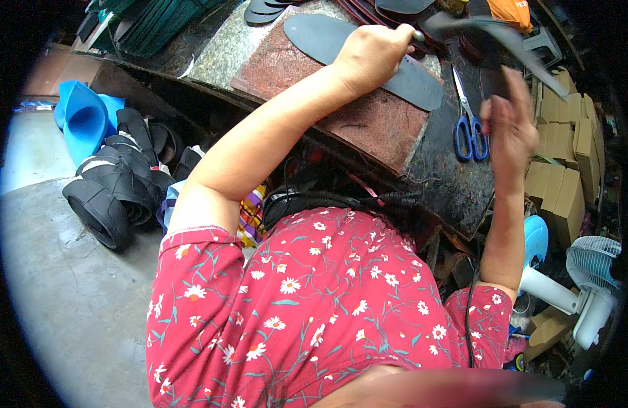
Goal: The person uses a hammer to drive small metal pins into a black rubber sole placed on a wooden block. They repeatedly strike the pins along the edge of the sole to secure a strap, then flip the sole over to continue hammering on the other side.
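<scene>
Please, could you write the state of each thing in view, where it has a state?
Left hand: closed, with a metal tip showing beyond the fingers.
Right hand: raised, blurred; grip unclear.
Curved grey strip: bent, blurred.
Long grey piece: lying on the reddish board.
Scissors: lying down, blades apparently closed.
Black footwear: heaped on the floor.
White fan: running or stopped, I cannot tell.
</scene>
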Tool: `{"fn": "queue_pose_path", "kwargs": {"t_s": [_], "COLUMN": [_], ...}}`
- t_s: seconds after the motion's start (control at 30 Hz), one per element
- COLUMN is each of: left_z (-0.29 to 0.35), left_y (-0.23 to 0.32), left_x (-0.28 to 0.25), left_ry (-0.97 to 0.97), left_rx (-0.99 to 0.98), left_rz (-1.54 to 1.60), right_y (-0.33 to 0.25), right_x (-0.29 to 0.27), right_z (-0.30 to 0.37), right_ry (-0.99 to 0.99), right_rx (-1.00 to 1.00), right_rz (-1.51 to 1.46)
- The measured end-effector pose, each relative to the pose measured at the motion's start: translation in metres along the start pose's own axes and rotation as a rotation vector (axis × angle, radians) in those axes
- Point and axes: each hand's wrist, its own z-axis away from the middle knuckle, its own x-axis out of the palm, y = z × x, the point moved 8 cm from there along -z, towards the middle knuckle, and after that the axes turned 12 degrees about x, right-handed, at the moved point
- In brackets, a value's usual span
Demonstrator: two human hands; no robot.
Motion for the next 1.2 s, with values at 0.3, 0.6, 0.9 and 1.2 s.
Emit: {"fn": "queue_pose_path", "kwargs": {"t_s": [0.3, 0.6, 0.9, 1.2], "left_z": [0.037, 0.004, 0.017, 0.012], "left_y": [-0.064, -0.018, -0.041, -0.034], "left_x": [0.03, 0.006, 0.011, 0.014], "left_ry": [0.174, -0.001, 0.133, 0.087], "left_rx": [-0.781, -0.238, -0.49, -0.445], "left_rz": [0.904, 0.156, 0.294, 0.395], "right_y": [0.102, -0.028, 0.087, 0.03], "right_x": [-0.007, -0.04, -0.01, -0.019], "right_z": [0.02, 0.015, 0.02, 0.016], "right_ry": [-0.052, 0.209, 0.003, -0.015], "right_rx": [0.452, -0.2, 0.295, 0.323], "right_rz": [0.492, -0.103, 0.502, 0.121]}}
